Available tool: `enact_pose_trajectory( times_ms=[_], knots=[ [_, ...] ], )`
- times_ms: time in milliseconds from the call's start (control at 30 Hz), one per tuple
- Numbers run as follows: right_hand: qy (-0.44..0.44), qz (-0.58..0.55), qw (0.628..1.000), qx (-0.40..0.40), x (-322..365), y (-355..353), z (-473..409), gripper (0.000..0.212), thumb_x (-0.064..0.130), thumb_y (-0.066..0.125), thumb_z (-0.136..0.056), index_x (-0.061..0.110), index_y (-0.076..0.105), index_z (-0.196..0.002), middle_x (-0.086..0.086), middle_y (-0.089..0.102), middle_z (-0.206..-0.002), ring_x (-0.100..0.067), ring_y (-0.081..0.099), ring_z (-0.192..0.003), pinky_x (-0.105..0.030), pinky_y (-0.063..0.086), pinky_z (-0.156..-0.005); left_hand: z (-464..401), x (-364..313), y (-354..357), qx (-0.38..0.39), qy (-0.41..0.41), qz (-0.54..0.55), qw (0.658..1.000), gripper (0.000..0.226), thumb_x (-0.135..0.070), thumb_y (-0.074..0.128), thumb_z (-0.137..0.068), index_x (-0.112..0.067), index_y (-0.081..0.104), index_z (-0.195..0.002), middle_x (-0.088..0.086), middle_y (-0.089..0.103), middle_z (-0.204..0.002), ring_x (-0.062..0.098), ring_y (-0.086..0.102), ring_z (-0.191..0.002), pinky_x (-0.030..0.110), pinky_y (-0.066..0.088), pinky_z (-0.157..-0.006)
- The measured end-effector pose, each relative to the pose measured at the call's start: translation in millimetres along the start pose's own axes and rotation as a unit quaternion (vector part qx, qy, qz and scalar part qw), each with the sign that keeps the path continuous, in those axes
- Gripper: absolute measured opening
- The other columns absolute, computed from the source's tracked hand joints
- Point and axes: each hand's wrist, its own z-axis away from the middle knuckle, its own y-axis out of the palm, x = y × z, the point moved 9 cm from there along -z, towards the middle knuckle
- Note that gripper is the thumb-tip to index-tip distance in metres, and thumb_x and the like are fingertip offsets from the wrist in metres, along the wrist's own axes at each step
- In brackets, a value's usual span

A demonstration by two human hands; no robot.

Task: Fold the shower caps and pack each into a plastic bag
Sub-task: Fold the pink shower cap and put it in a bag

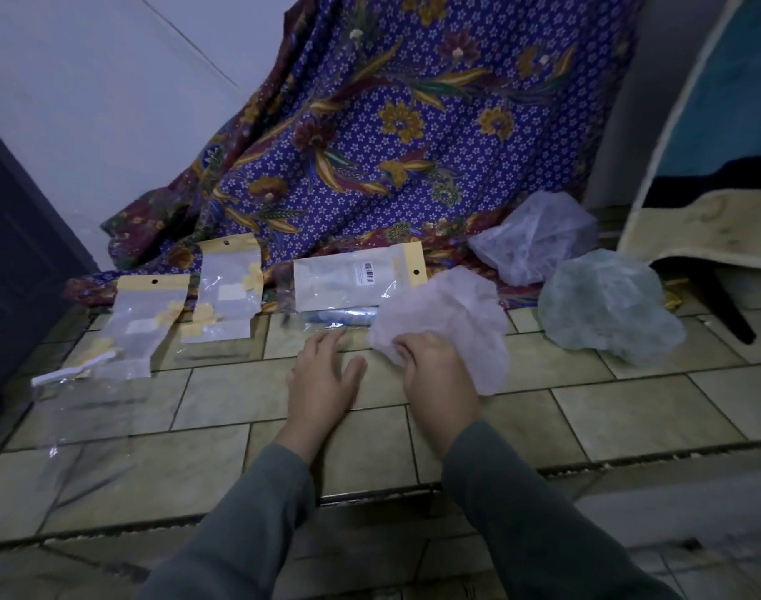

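Shower caps number three in view, all loose and unfolded. One pale pink cap [448, 322] is bunched in my right hand [435, 374], whose fingers are closed on its near-left edge; the rest of it billows away beyond and to the right of that hand, resting on the tiled floor [630, 409]. My left hand [327, 378] lies flat and open on the tiles just left of the right hand, gripping nothing, its fingertips close to a bag.

Progress, as I judge it: early. A white cap [539, 236] and a pale blue cap [608, 305] sit farther out and to the right of my right hand, touching or nearly touching each other, neither folded nor bagged. The bag with a barcode label [357, 277], just beyond my left hand, appears to hold something bluish at its near edge; I cannot tell whether that is a packed cap. Two more yellow-header bags [229, 288] [149, 313] lie well to the left of my left hand and look flat and empty. Further clear plastic on the tiles at far left is too faint to identify. A patterned cloth [391, 123] hangs behind everything.

Orientation: the held cap has no crisp long axis yet; its crumpled mass runs roughly from my right hand outward and rightward. The barcode bag lies with its long axis left to right, yellow header pointing right.
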Motion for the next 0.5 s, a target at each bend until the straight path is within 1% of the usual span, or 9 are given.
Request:
enact_pose_trajectory(
  times_ms=[67,133,167,233,267,333,367,433,500],
  knots=[
    [-0.044,-0.017,0.999,-0.025,29,-10,-6,0.018,0.007,0.052,-0.083,0.008,0.069,-0.088,-0.012,0.064,-0.080,-0.032,0.059,-0.077,-0.038,0.050,-0.065,-8,-18,-21,-0.002,0.082,0.101,0.991,0.050,-0.028,0.068,-0.086,-0.024,0.051,-0.133,0.001,0.044,-0.138,0.014,0.040,-0.129,0.030,0.034,-0.105],
    [-0.070,-0.032,0.996,-0.045,51,-19,-12,0.022,0.014,0.048,-0.084,0.009,0.069,-0.089,-0.012,0.065,-0.080,-0.031,0.061,-0.075,-0.039,0.051,-0.064,-14,-36,-43,0.010,0.137,0.125,0.983,0.044,-0.026,0.069,-0.085,-0.024,0.056,-0.127,-0.004,0.041,-0.143,0.006,0.038,-0.129,0.025,0.035,-0.101],
    [-0.073,-0.039,0.995,-0.053,59,-25,-14,0.023,0.015,0.047,-0.085,0.009,0.068,-0.090,-0.012,0.065,-0.081,-0.031,0.061,-0.075,-0.039,0.052,-0.064,-18,-42,-55,0.011,0.150,0.126,0.980,0.037,-0.029,0.070,-0.083,-0.025,0.061,-0.119,-0.007,0.043,-0.142,0.002,0.039,-0.127,0.024,0.037,-0.098],
    [-0.076,-0.040,0.993,-0.075,69,-39,-19,0.023,0.018,0.045,-0.087,0.011,0.067,-0.092,-0.009,0.066,-0.084,-0.030,0.062,-0.075,-0.039,0.051,-0.062,-22,-51,-79,-0.004,0.166,0.130,0.978,0.025,-0.037,0.070,-0.078,-0.024,0.065,-0.099,-0.012,0.051,-0.134,0.001,0.045,-0.122,0.026,0.039,-0.096],
    [-0.076,-0.032,0.993,-0.088,72,-47,-21,0.022,0.019,0.045,-0.088,0.012,0.065,-0.093,-0.007,0.066,-0.085,-0.029,0.061,-0.075,-0.037,0.049,-0.060,-23,-54,-90,-0.013,0.168,0.139,0.976,0.024,-0.040,0.070,-0.077,-0.022,0.064,-0.092,-0.015,0.054,-0.130,0.002,0.047,-0.121,0.027,0.040,-0.096],
    [-0.065,-0.017,0.993,-0.101,74,-58,-26,0.021,0.021,0.042,-0.093,0.015,0.061,-0.098,-0.003,0.064,-0.087,-0.028,0.059,-0.072,-0.031,0.038,-0.055,-26,-56,-108,-0.018,0.140,0.170,0.975,0.027,-0.043,0.070,-0.081,-0.018,0.063,-0.087,-0.020,0.059,-0.122,0.003,0.048,-0.123,0.029,0.042,-0.097],
    [-0.052,-0.021,0.994,-0.095,74,-61,-28,0.020,0.021,0.040,-0.096,0.016,0.059,-0.100,-0.003,0.064,-0.088,-0.027,0.057,-0.072,-0.031,0.032,-0.055,-26,-58,-115,-0.015,0.117,0.185,0.976,0.024,-0.044,0.068,-0.082,-0.020,0.065,-0.088,-0.022,0.060,-0.116,0.002,0.051,-0.120,0.028,0.043,-0.094],
    [-0.012,-0.064,0.995,-0.073,66,-62,-34,0.017,0.019,0.039,-0.099,0.015,0.055,-0.102,-0.005,0.063,-0.086,-0.026,0.054,-0.073,-0.033,0.029,-0.056,-25,-66,-127,-0.023,0.104,0.187,0.977,0.023,-0.048,0.062,-0.080,-0.027,0.068,-0.088,-0.019,0.065,-0.101,-0.001,0.059,-0.098,0.024,0.047,-0.077],
    [0.033,-0.128,0.990,-0.045,53,-56,-40,0.013,0.018,0.040,-0.099,0.015,0.053,-0.098,-0.004,0.060,-0.081,-0.023,0.052,-0.071,-0.035,0.034,-0.057,-24,-74,-135,-0.036,0.120,0.165,0.978,0.030,-0.050,0.062,-0.080,-0.020,0.067,-0.083,-0.009,0.065,-0.078,-0.001,0.054,-0.065,0.020,0.041,-0.058]
  ],
)
